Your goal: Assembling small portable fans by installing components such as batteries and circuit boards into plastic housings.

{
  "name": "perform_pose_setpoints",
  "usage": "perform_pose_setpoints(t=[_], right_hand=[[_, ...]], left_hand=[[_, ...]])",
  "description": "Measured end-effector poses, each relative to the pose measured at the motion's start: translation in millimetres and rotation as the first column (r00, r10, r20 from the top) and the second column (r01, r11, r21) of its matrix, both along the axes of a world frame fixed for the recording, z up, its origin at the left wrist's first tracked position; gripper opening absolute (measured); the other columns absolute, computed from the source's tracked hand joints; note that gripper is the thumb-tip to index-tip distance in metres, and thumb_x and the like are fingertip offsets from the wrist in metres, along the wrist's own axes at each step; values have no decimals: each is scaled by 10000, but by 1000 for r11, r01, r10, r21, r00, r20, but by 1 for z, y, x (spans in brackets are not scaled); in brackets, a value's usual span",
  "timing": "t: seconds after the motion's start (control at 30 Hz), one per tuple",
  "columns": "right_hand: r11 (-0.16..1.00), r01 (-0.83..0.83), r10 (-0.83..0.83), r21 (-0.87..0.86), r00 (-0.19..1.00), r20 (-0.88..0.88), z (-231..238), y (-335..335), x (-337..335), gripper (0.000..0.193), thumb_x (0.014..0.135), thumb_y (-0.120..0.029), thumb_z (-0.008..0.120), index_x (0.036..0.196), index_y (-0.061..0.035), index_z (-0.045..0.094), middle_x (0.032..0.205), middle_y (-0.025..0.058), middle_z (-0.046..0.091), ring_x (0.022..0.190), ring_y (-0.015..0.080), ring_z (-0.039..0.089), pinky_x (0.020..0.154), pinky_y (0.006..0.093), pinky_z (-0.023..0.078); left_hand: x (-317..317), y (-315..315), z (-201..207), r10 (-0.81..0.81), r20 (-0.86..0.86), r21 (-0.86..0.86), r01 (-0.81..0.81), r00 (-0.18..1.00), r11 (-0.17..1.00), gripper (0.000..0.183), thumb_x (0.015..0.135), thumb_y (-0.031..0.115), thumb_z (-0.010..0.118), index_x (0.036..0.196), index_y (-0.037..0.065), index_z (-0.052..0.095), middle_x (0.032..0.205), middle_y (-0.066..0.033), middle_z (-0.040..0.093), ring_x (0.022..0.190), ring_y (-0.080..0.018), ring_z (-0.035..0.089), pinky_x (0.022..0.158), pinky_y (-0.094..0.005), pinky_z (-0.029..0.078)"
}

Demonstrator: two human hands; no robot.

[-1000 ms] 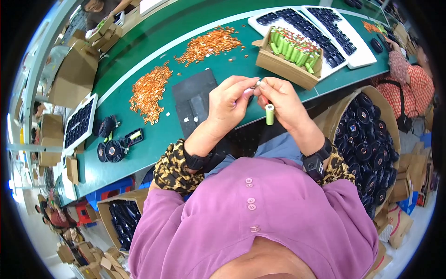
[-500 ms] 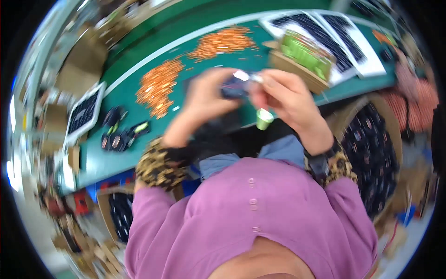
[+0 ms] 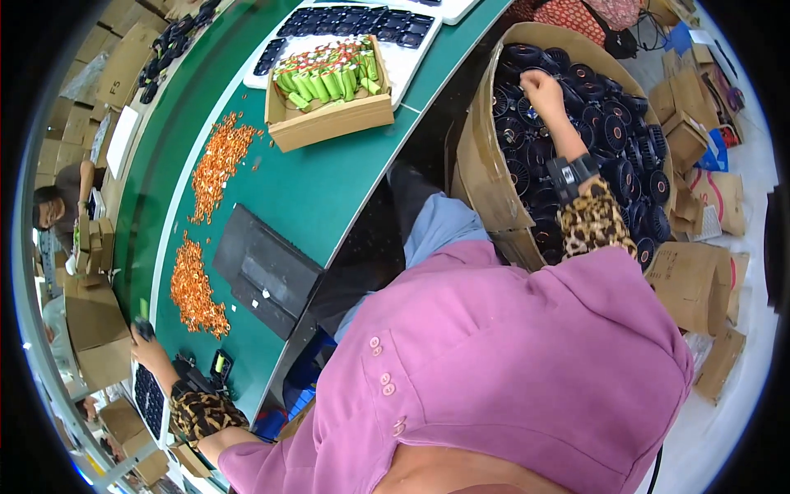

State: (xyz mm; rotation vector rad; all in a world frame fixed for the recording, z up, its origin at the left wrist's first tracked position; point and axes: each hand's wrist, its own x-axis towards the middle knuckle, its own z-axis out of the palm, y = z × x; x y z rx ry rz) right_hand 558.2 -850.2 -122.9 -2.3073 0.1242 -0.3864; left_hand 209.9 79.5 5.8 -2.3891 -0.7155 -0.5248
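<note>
My left hand [image 3: 150,350] is stretched out to the far left edge of the green bench, its fingers closed round a small dark piece [image 3: 144,329] with a bit of green beside it. Off to the right, my right hand [image 3: 545,95] reaches into a large carton [image 3: 485,156] filled with small black fans [image 3: 613,132] with round grilles. Its fingers are bent over the fans at the far side; what they grip, if anything, is hidden. Beside my left wrist lies an opened black housing [image 3: 220,366] with a green cell in it.
A shallow carton [image 3: 329,123] of green cylindrical cells [image 3: 325,78] stands on the bench. White trays [image 3: 403,62] of black parts sit behind it. Two heaps of small orange pieces [image 3: 222,160] and a black flat tray [image 3: 267,267] lie nearer. Another person [image 3: 70,202] is at far left.
My hands were together over the bench with a dark part and a green cylinder; they have spread apart, left to the bench's far left, right into the fan carton. The view has turned right.
</note>
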Motion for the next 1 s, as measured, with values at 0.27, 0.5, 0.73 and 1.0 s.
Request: perform_pose_setpoints(t=[0.27, 0.5, 0.73, 1.0], right_hand=[[830, -222, -129, -512, 816, -563, -52, 0, -55, 711, 597, -363, 798, 1175, -28, 556, 1277, 242, 460, 1091, 373, 526, 926, 402, 441], [849, -129, -177, -512, 843, -508, -61, 6, -83, 640, 679, -300, 745, 1218, -41, 519, 1329, 234, 392, 1133, 392, 490, 963, 409, 418], [921, -213, -14, -327, 819, -573, -43, -29, -99, 790, 588, -386, 805, 1271, -143, 488, 1290, 243, 388, 1155, 376, 455, 981, 390, 390], [895, -325, 165, -304, 877, -450, -20, -30, -112, 634, 498, -243, 817, 1066, -71, 594, 1113, 169, 542, 1048, 361, 493, 906, 416, 415]], left_hand=[[-11, -40, -25, 212, -313, -172, -275, 926, 946, 514, 738, 108, 534, 1247, 71, 476, 1164, -271, 498, 1039, -421, 513, 904, -474, 416], [59, -101, 36, -327, -78, -274, 296, 942, 915, 505, 749, 69, 578, 1247, 60, 491, 1271, -210, 466, 1143, -383, 460, 963, -432, 373], [148, -359, 72, -700, 189, -499, 682, 688, 535, 351, 789, 15, 597, 1132, 89, 597, 1223, -134, 526, 1144, -305, 490, 951, -374, 399], [172, -469, 56, -916, 162, -540, 810, 368, 230, 338, 709, 4, 631, 1041, 60, 607, 1134, -132, 567, 1114, -332, 508, 939, -413, 400]])
